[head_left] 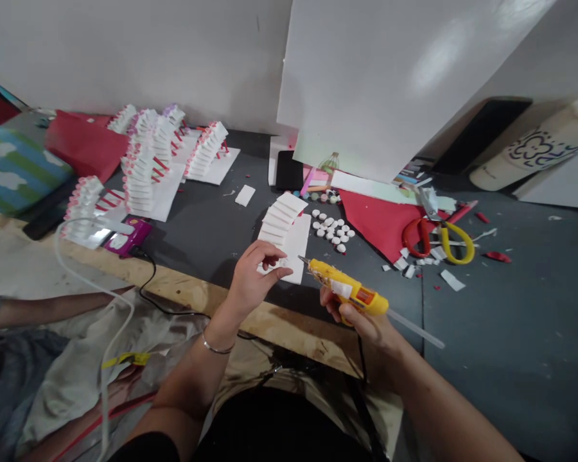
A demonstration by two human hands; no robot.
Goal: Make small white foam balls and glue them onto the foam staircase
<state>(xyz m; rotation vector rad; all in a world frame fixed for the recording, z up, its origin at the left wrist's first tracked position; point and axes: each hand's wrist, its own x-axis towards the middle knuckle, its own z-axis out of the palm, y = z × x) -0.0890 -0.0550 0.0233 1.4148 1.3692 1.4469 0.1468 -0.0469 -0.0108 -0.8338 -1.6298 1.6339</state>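
Observation:
My right hand (349,311) is wrapped round the handle of a yellow glue gun (349,287), whose tip points left toward my left hand. A clear glue stick (417,328) sticks out of its back end. My left hand (257,273) is pinched at the near end of a white stepped model (282,218) on a white board (299,247); what lies between its fingertips is too small to make out. Just right of the board sit several small white round pieces (334,229). A small white rectangle (245,195) lies to the left.
Finished-looking stepped models (142,173) stand at the left near a purple device (128,237). Scissors (436,237), red paper (376,221) and scraps lie at the right. A bottle (530,151) stands farther back. Another person's arm (58,308) is at left.

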